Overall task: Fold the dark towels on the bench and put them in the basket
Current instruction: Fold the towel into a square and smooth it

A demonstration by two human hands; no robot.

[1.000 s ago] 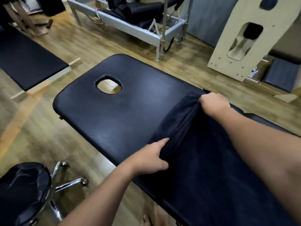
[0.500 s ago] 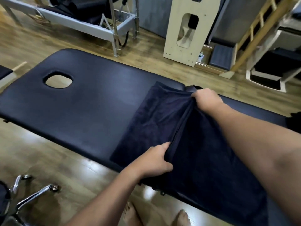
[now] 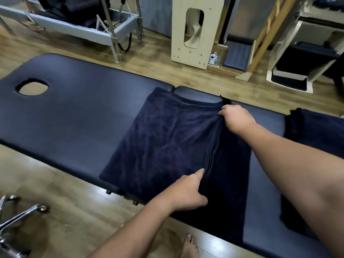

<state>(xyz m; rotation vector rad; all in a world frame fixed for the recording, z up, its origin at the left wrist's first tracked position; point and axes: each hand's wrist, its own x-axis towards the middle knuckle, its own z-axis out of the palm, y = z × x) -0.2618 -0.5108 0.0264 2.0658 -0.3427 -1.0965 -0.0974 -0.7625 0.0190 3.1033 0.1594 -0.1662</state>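
Note:
A dark navy towel (image 3: pixel 163 142) lies across the middle of the black padded bench (image 3: pixel 78 116), its upper layer drawn over to the right. My left hand (image 3: pixel 188 192) pinches that layer's edge at the bench's near side. My right hand (image 3: pixel 236 118) grips the same edge at the far side. More dark towel (image 3: pixel 314 133) lies bunched at the bench's right end, partly behind my right arm. No basket is in view.
The bench has a face hole (image 3: pixel 33 88) at its left end. Chrome chair legs (image 3: pixel 22 215) stand on the wooden floor at the lower left. Exercise frames and a pale wooden panel (image 3: pixel 191 32) line the far side. A bare foot (image 3: pixel 189 246) shows below the bench edge.
Both hands have drawn the towel's edge to the right, so the left part now lies flat on the bench. The view has swung right, showing more towel at the bench's right end.

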